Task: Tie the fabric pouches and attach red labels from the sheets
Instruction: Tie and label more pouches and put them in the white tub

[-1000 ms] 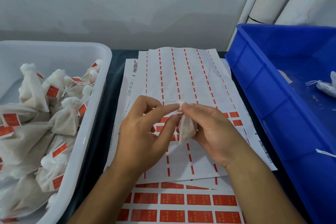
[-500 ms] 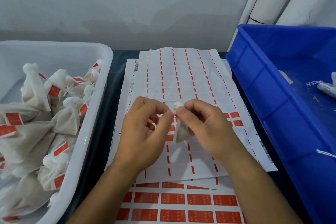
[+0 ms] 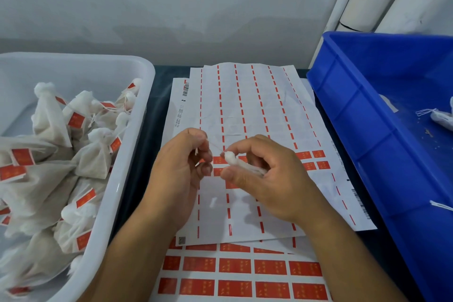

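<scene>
Pouch (image 3: 241, 164) is mid-frame from where I'm watching, lying sideways in the right hand (image 3: 267, 179), with thumb and fingers curled around it and its gathered top poking out left. Left hand (image 3: 179, 169) is just beside it, fingers bent and pinching the white string (image 3: 212, 144) that runs across to the pouch neck. Both hover over the mostly peeled label sheets (image 3: 245, 110) on the dark tabletop (image 3: 147, 167). Full red labels (image 3: 234, 265) sit at the bottom of the frame. White tub (image 3: 117, 189) on the left holds finished labelled pouches; blue crate (image 3: 355, 130) is on the right.
</scene>
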Demonstrator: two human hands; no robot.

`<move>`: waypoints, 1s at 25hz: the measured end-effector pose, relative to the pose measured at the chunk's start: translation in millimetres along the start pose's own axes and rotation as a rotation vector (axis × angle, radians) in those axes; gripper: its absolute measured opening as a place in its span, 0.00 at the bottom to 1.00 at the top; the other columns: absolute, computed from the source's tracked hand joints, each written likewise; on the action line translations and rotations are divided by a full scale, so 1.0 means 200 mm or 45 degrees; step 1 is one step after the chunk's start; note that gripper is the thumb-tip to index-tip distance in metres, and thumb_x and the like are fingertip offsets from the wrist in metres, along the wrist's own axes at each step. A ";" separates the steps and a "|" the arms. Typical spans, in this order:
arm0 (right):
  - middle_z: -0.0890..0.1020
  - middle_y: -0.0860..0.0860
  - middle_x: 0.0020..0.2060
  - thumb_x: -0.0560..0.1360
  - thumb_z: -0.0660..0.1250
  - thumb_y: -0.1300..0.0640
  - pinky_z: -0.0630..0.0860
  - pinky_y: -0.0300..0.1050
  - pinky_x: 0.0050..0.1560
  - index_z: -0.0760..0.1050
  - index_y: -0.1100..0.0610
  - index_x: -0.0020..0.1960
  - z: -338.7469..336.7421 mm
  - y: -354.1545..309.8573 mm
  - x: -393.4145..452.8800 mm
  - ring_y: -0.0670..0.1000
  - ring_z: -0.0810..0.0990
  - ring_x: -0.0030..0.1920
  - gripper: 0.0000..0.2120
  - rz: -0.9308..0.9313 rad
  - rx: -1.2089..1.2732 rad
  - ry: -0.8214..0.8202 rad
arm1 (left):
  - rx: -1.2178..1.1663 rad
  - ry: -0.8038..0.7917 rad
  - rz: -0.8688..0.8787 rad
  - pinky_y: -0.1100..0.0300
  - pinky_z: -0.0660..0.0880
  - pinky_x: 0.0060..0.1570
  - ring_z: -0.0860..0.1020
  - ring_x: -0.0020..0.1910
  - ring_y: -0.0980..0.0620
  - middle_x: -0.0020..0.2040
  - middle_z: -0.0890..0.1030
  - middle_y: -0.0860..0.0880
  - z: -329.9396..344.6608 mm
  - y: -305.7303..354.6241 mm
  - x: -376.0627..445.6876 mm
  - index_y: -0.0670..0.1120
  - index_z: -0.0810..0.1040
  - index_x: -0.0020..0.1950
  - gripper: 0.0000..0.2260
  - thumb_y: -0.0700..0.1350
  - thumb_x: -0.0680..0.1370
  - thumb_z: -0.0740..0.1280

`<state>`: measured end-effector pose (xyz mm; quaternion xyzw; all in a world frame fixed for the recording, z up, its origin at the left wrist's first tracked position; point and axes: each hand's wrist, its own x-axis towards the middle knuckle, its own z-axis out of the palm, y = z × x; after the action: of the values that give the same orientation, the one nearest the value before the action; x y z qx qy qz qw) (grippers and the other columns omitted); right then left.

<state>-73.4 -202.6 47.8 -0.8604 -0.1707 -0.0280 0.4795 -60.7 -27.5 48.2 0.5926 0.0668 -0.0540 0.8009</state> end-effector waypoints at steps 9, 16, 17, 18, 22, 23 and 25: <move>0.78 0.33 0.47 0.80 0.62 0.36 0.73 0.28 0.49 0.75 0.36 0.51 0.00 0.02 0.01 0.41 0.78 0.50 0.07 -0.008 -0.032 -0.038 | 0.126 0.105 -0.049 0.59 0.78 0.43 0.78 0.36 0.56 0.34 0.79 0.55 -0.01 -0.05 0.02 0.54 0.81 0.33 0.09 0.50 0.72 0.66; 0.82 0.44 0.39 0.79 0.64 0.38 0.79 0.33 0.39 0.75 0.44 0.47 -0.07 0.10 0.03 0.46 0.82 0.43 0.11 0.252 -0.042 0.363 | 1.275 0.370 0.216 0.66 0.81 0.39 0.82 0.50 0.60 0.59 0.79 0.63 -0.08 -0.10 0.06 0.64 0.72 0.59 0.11 0.63 0.79 0.65; 0.82 0.44 0.40 0.80 0.64 0.40 0.78 0.30 0.39 0.74 0.45 0.47 -0.07 0.11 0.03 0.44 0.81 0.44 0.09 0.288 -0.021 0.457 | 1.530 0.412 0.243 0.58 0.82 0.48 0.81 0.56 0.56 0.65 0.75 0.58 -0.12 -0.12 0.07 0.65 0.68 0.65 0.17 0.63 0.78 0.67; 0.82 0.43 0.40 0.80 0.65 0.42 0.76 0.26 0.39 0.74 0.45 0.47 -0.06 0.12 0.04 0.40 0.81 0.46 0.08 0.306 -0.011 0.527 | 1.672 0.424 0.226 0.51 0.81 0.53 0.79 0.61 0.51 0.69 0.73 0.55 -0.14 -0.13 0.07 0.65 0.65 0.69 0.22 0.64 0.78 0.67; 0.79 0.36 0.43 0.81 0.64 0.40 0.72 0.22 0.39 0.71 0.42 0.49 -0.04 0.15 0.05 0.32 0.79 0.47 0.07 0.380 -0.032 0.569 | 1.664 0.383 0.175 0.48 0.81 0.52 0.80 0.57 0.50 0.66 0.77 0.55 -0.18 -0.13 0.07 0.64 0.65 0.71 0.27 0.65 0.75 0.70; 0.79 0.35 0.44 0.80 0.63 0.39 0.73 0.23 0.38 0.70 0.42 0.49 -0.03 0.16 0.05 0.34 0.79 0.46 0.08 0.408 -0.031 0.559 | 1.594 0.370 0.188 0.50 0.82 0.49 0.80 0.54 0.52 0.64 0.79 0.56 -0.18 -0.12 0.07 0.64 0.67 0.71 0.26 0.64 0.75 0.71; 0.79 0.35 0.44 0.80 0.62 0.38 0.74 0.24 0.35 0.70 0.41 0.49 -0.02 0.17 0.05 0.33 0.80 0.47 0.09 0.458 -0.015 0.559 | 1.395 0.334 0.151 0.61 0.80 0.39 0.80 0.44 0.58 0.60 0.78 0.60 -0.16 -0.09 0.07 0.66 0.68 0.68 0.24 0.61 0.75 0.73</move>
<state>-51.9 -220.3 24.7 -0.8529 0.0930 -0.1292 0.4972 -51.9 -2.7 20.1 0.9262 0.0947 0.0383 0.3630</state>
